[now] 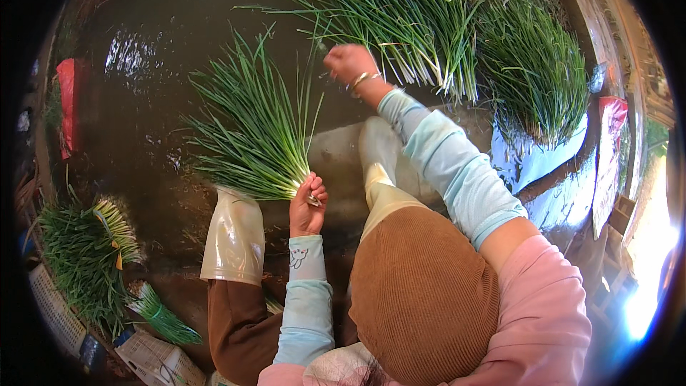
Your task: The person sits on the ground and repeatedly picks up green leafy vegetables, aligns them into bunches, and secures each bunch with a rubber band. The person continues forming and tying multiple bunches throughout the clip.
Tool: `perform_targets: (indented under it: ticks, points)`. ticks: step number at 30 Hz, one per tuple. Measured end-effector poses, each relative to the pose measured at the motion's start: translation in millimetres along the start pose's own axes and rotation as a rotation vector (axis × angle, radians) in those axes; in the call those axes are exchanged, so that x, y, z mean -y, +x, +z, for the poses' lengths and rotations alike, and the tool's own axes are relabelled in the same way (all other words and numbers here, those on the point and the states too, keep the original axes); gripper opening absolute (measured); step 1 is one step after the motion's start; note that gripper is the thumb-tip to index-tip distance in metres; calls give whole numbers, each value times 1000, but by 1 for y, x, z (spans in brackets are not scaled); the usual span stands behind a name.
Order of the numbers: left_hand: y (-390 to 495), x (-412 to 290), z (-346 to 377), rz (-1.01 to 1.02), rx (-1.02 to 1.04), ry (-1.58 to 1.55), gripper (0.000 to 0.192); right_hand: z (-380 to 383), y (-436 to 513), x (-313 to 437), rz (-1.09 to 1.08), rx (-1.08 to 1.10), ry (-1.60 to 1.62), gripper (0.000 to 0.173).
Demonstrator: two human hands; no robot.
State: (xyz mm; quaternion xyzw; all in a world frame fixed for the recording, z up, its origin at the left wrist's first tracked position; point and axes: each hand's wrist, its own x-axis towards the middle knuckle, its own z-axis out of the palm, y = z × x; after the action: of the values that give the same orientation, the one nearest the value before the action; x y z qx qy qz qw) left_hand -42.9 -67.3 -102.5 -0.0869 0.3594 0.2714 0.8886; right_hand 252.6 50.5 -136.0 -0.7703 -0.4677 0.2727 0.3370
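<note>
My left hand (pixel 309 193) is closed around the white root ends of a fanned bunch of green onions (pixel 257 129), whose leaves spread up and to the left over dark water. Farther forward, my right hand (pixel 348 62), with bangles at the wrist, is raised and blurred, its fingers curled; whether it holds anything cannot be made out. Just beyond it lies a large loose heap of green onions (pixel 396 16), white ends toward me. To its right another pile of thin green stalks (pixel 530 64) rests partly over a pale blue sheet (pixel 541 161).
Brown water (pixel 155 86) spreads before me, with my boots (pixel 233 241) at its near side. Tied green onions (pixel 80 257) and a small banded bunch (pixel 163 313) lie at lower left near a plastic crate (pixel 158 359). Red sheeting (pixel 66 107) hangs at the left edge.
</note>
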Motion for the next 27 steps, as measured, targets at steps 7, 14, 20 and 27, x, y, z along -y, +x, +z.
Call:
perform_targets:
  ticks: [7, 14, 20, 27]
  points:
    - [-17, -30, 69, 136, 482, -552, 7, -159, 24, -5, 160, -795, 1227, 28]
    - [-27, -63, 115, 278, 536, -441, 6, -57, -24, -33, 62, -32, -691, 29]
    - [-1, -29, 71, 191, 22, 99, 28, -49, -35, -4, 149, -17, 48, 29]
    - [15, 14, 48, 33, -52, 223, 27, 2, -118, 37, 109, 308, 262, 25]
